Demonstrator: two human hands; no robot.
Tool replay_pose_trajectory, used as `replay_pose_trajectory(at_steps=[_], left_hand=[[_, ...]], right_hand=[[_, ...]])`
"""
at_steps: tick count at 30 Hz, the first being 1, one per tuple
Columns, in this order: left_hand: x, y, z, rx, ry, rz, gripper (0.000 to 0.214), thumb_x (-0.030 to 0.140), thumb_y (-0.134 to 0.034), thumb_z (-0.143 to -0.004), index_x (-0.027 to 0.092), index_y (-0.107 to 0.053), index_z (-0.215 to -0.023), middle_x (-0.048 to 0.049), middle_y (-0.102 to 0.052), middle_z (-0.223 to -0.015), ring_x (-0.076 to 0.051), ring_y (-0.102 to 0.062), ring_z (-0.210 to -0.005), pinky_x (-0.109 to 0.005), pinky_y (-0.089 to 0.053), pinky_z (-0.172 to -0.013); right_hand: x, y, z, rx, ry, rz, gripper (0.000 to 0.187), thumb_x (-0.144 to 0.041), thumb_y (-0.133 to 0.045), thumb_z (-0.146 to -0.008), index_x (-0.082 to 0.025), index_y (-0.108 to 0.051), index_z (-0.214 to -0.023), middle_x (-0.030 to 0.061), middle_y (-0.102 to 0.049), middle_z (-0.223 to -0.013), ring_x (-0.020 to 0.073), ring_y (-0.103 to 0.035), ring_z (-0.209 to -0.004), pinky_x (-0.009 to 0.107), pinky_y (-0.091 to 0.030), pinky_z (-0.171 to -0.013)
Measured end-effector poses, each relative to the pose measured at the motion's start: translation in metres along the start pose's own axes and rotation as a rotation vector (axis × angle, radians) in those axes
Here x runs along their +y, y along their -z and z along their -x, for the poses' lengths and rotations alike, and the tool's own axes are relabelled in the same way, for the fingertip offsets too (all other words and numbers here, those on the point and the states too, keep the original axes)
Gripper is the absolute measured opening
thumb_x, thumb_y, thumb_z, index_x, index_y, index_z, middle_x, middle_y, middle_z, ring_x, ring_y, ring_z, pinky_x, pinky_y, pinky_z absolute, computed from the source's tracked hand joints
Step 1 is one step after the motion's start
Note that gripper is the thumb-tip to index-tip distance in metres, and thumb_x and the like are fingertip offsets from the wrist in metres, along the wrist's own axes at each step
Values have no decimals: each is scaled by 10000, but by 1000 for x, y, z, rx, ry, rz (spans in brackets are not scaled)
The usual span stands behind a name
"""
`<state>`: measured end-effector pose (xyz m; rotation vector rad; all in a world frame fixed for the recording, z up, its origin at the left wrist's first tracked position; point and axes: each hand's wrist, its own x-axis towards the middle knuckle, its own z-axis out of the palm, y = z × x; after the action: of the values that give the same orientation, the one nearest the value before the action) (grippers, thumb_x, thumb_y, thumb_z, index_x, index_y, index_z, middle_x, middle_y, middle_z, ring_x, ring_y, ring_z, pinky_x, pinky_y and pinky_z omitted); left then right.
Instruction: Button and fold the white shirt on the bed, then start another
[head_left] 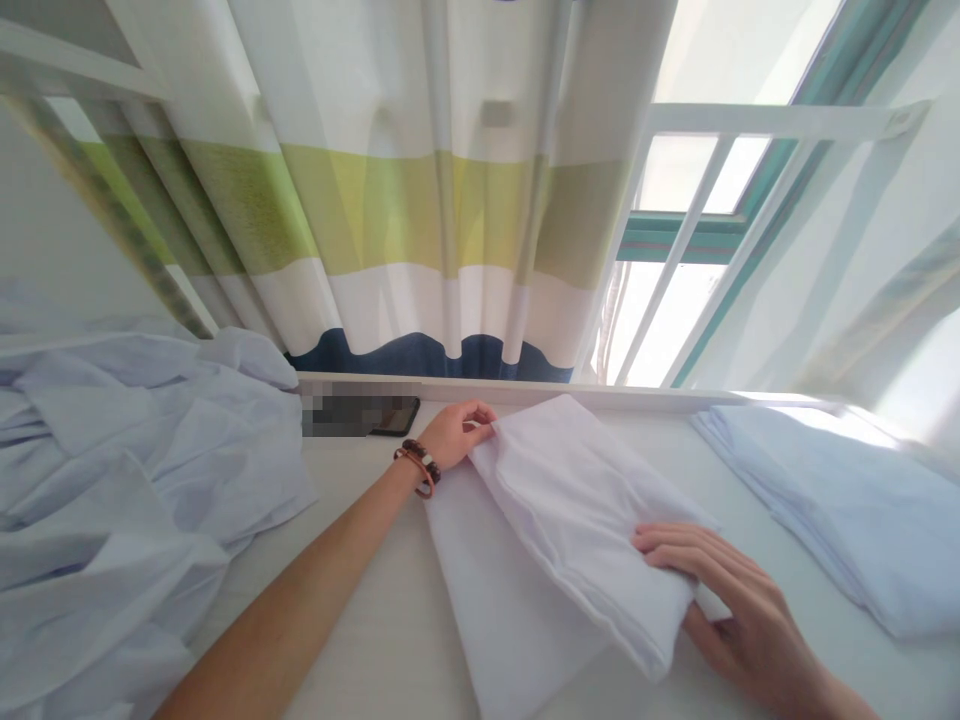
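Note:
A white garment [570,500], partly folded over itself, lies on the white tabletop [360,610] in front of me. My left hand [454,435], with bracelets [418,465] at the wrist, pinches the garment's far left corner between thumb and fingers. At its near right edge, my right hand [731,590] rests with the fingers on top of the cloth and the thumb at the side below, gripping the folded layers. The upper fold sits at a slant over the lower layer, which shows toward the left and front.
A rumpled heap of white cloth [150,470] covers the left side. A neatly folded pale stack [847,510] lies at the right. A dark phone [394,415], partly blurred out, is near the back ledge. Behind hang a striped curtain [465,220] and white rails [780,122] before a window.

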<state>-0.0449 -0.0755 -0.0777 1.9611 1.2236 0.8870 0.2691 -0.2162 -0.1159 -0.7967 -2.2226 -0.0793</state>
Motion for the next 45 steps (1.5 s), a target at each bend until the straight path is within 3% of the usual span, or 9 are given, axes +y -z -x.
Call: replay_pose_trajectory(at_steps=[6, 10, 14, 19, 25, 29, 35, 39, 45], left_hand=[[-2, -6, 5, -80, -65, -52, 365, 207, -648, -706, 195, -584, -1065, -40, -632, -1019, -115, -602, -647, -260, -516, -661], [2, -11, 6, -53, -273, -211, 251, 133, -565, -744, 182, -643, -977, -51, -628, -1033, -151, -611, -804, -260, -511, -742], [-1, -8, 4, -54, -386, -229, 259, 155, -460, -846, 171, -683, -976, -68, -676, -1012, -183, -623, -955, -276, -501, -825], [-7, -2, 4, -40, -243, -123, 303, 211, -464, -865, 181, -713, -1034, -57, -705, -1096, -183, -634, -1028, -303, -442, -970], [-13, 2, 3, -129, -20, -51, 357, 328, -489, -873, 192, -679, -1144, -40, -700, -1134, -220, -644, -1021, -339, -459, -953], [-12, 1, 3, -171, -172, -21, 378, 330, -581, -825, 188, -650, -1169, -88, -585, -1290, -212, -625, -1040, -292, -507, -873], [-4, -5, 8, -116, -439, -362, 238, 138, -524, -839, 206, -721, -955, -77, -564, -1249, -172, -634, -978, -283, -481, -900], [-8, -1, 7, -205, -463, -410, 352, 79, -457, -866, 236, -704, -1062, -44, -648, -1195, -163, -638, -1032, -270, -476, -931], [-16, 1, 7, -174, -453, -494, 415, 42, -416, -881, 225, -643, -1176, -31, -637, -1256, -164, -610, -1128, -303, -450, -1012]], right_hand=[[-3, -3, 1, -47, 32, 81, 297, -172, -546, -797, -150, -567, -1092, 148, -660, -1081, 258, -606, -1043, 382, -505, -831], [-11, -5, -1, -95, 150, 164, 383, -246, -558, -855, -164, -577, -1228, 147, -631, -1204, 270, -571, -1130, 401, -486, -892], [-17, -5, -2, -128, 172, 86, 409, -373, -396, -971, -170, -561, -1285, 122, -651, -1215, 248, -554, -1193, 365, -491, -932], [-20, -4, -4, -165, 151, 85, 458, -375, -322, -997, -163, -472, -1376, 108, -615, -1286, 225, -513, -1254, 336, -472, -987], [-27, -6, -13, -325, 201, 197, 463, -294, -418, -960, -227, -427, -1418, 60, -498, -1412, 238, -457, -1303, 369, -444, -1027], [-28, -7, -13, -344, 203, 196, 490, -268, -430, -942, -214, -411, -1429, 65, -442, -1453, 254, -427, -1323, 393, -439, -1028], [-25, -7, -12, -352, 194, 155, 474, -315, -421, -964, -215, -413, -1427, 61, -497, -1411, 238, -452, -1306, 378, -426, -1043], [-24, -6, -12, -342, 185, 117, 469, -358, -407, -973, -206, -426, -1416, 69, -550, -1362, 227, -475, -1288, 366, -418, -1053], [-23, -4, -11, -297, 175, 52, 469, -329, -392, -983, -169, -402, -1423, 84, -594, -1313, 199, -480, -1283, 318, -412, -1057]])
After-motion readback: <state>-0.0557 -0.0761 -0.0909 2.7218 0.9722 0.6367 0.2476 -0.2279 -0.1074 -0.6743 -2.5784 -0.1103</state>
